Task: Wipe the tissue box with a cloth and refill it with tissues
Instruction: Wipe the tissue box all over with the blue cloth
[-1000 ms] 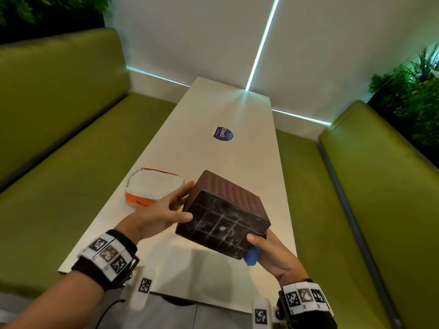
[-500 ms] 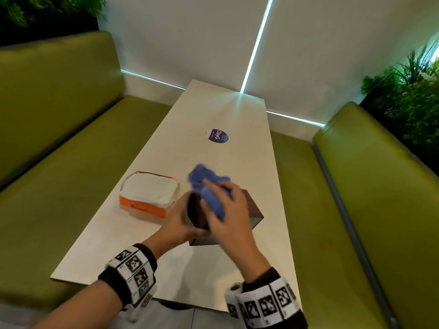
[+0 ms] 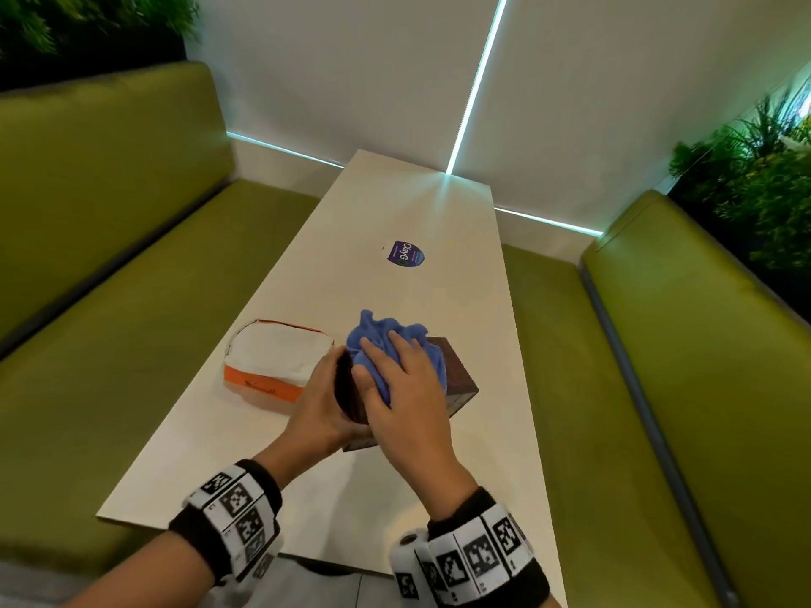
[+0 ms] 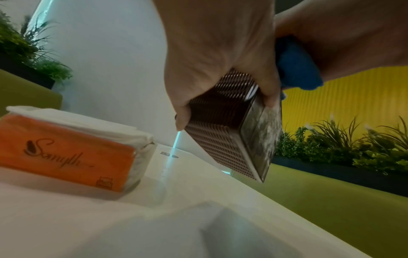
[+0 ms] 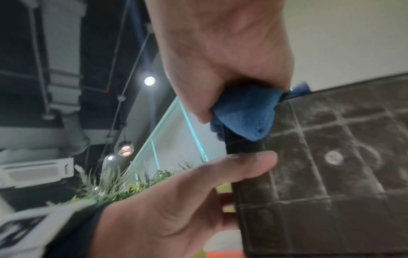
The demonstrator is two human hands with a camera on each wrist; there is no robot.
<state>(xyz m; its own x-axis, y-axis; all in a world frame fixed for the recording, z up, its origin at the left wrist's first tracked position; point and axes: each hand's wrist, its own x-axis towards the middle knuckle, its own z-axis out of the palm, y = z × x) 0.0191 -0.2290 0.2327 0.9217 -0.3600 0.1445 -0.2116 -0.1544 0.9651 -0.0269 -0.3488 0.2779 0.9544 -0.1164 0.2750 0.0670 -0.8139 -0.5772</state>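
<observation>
- Your left hand (image 3: 322, 405) grips the brown tissue box (image 3: 456, 375), tilted above the white table (image 3: 439, 300).
- Your right hand (image 3: 406, 388) presses the blue cloth (image 3: 386, 340) onto it.
- The orange tissue pack (image 3: 274, 366) lies just left.

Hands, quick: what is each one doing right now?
Left hand: grips the brown tissue box, lifted clear of the table.
Right hand: holds the blue cloth against the box.
</observation>
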